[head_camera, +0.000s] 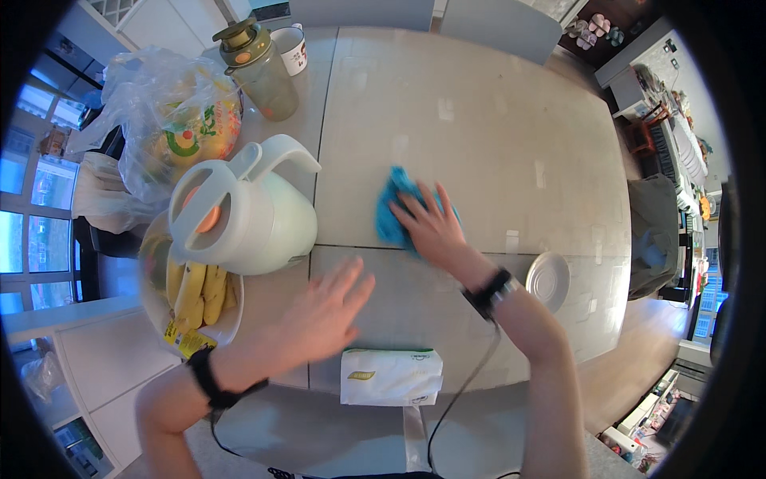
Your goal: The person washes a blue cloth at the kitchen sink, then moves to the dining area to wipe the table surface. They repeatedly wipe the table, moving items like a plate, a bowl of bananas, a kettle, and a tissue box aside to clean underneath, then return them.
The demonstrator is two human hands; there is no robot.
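Note:
My right hand [432, 227] lies flat over a blue cloth [390, 206], pressing it on the glossy beige tabletop [467, 143] near a dark seam. Much of the cloth is hidden beneath the palm. With nothing in it and its fingers apart, my left hand [326, 308] is over the table's near left part, slightly blurred. Just beyond it stands a pale green jug [278, 221] with a white lid and handle. A pack of tissues [392, 376] lies at the near edge, between my forearms. Beside my right wrist is a small white saucer [547, 282].
Bananas [197, 293] lie in a white bowl [238, 317] at the left, partly under the jug's lid in view. Behind are a plastic bag of fruit [179, 120], a drink bottle [263, 84] and a mug [292, 51]. Cables trail from both wristbands. Grey chairs [497, 27] stand at the far edge.

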